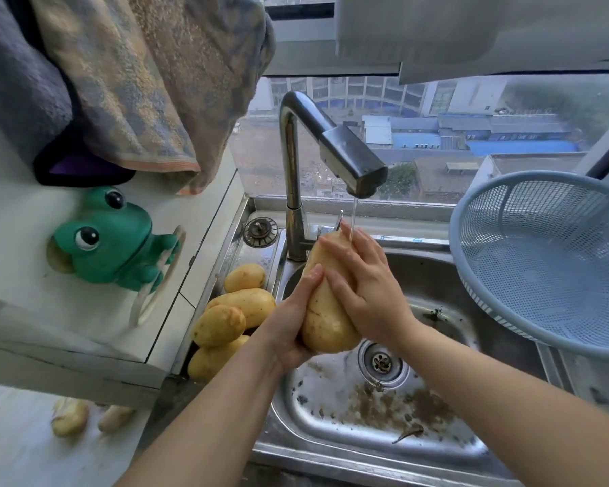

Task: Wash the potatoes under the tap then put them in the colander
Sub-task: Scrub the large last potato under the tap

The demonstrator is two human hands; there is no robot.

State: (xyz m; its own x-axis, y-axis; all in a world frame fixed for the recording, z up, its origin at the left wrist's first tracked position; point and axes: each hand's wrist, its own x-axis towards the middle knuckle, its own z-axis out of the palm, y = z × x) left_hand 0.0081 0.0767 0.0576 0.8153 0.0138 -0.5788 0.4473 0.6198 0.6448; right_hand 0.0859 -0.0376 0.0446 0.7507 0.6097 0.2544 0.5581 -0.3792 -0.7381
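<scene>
The left hand (292,321) cups 1 long yellow-brown potato (326,311) from 8 o'clock, and the right hand (363,286) wraps it from 3 o'clock, under the steel tap (331,142). The pale blue plastic colander (549,254) at 3 o'clock holds nothing. At 9 o'clock 4 piled potatoes (239,311) wait, so the washing looks barely begun.

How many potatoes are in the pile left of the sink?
4: the back potato, the long potato below it, the front potato, the nearest potato. Others may be hidden underneath.
</scene>
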